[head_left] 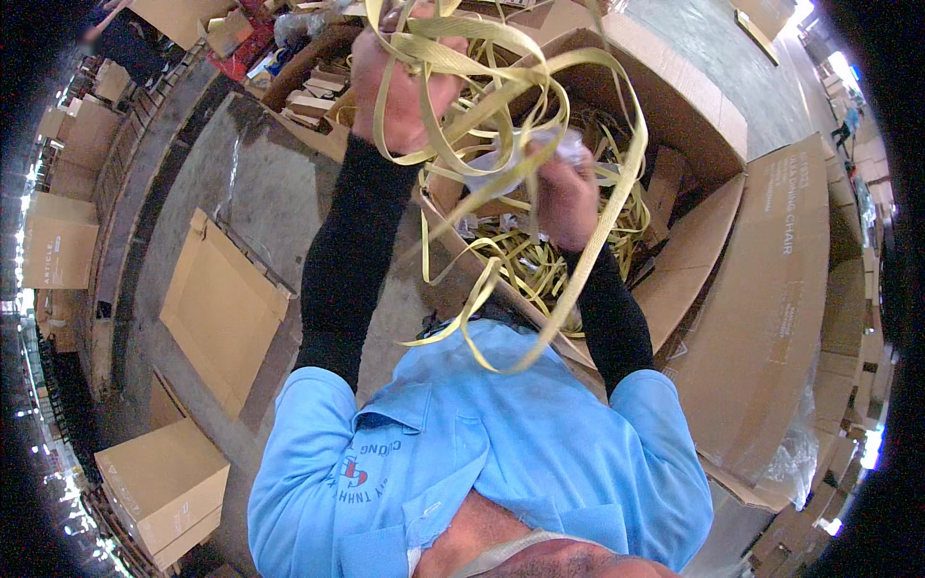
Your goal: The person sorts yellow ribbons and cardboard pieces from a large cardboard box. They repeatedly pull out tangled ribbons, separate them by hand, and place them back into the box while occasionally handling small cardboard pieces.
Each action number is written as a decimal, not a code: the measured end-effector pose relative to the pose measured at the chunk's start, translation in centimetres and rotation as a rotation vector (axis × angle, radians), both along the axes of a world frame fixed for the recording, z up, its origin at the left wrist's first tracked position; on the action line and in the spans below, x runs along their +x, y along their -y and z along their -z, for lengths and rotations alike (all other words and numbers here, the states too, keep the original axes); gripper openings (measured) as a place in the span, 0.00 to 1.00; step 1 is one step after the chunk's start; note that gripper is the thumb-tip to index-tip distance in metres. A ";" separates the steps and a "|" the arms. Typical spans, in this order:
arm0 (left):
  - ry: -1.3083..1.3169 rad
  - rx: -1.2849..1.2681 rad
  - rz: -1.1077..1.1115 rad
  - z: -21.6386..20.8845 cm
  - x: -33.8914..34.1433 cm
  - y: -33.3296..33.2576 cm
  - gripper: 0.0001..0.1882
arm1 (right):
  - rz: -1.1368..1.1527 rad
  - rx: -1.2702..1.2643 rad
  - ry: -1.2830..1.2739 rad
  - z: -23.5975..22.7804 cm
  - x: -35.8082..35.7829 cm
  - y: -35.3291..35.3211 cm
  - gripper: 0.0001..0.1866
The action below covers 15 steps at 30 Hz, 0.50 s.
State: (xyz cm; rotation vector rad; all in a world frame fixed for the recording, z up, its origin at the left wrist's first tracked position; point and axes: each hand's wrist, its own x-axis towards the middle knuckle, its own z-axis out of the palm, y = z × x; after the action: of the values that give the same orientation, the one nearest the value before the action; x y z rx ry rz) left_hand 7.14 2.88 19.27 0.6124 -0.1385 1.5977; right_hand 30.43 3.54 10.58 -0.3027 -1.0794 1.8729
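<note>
A tangle of yellow strapping band (576,291) hangs in loops in front of me, over a large open cardboard box (689,89). My left hand (397,108), raised at the top, is closed around several loops of the band. Lower and to the right, my right hand (568,204) is closed over the box, on crumpled clear plastic film (572,146); loops of band pass across its fingers, which are partly hidden. Inside the box lies a heap of more yellow band (528,270) with white scraps among it. One loose band end dangles near my shirt.
A box flap (696,255) leans outward on the right, beside a large flattened carton (761,308). Another carton of cardboard scraps (313,94) stands at the upper left. On the floor lie a flat cardboard tray (224,308) and a closed box (166,482). Another person (130,48) is at the far left.
</note>
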 end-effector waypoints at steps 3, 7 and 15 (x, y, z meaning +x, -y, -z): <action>-0.259 -0.392 -0.526 -0.8 -0.4 1.4 0.06 | 0.139 -0.079 -0.039 -0.8 1.7 -1.9 0.05; -0.147 -0.234 -0.211 -1.8 -1.2 4.4 0.19 | 0.314 -0.128 -0.144 -2.1 5.6 -5.7 0.08; -0.318 -0.334 -0.348 2.5 0.3 4.9 0.20 | 0.115 -0.283 -0.170 -2.4 6.4 -8.0 0.10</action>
State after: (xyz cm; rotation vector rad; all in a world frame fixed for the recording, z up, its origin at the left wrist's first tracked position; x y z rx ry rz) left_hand 7.44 -2.03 16.78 0.6410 0.4860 1.7802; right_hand 36.80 11.53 12.96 -0.3530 -0.6692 1.9095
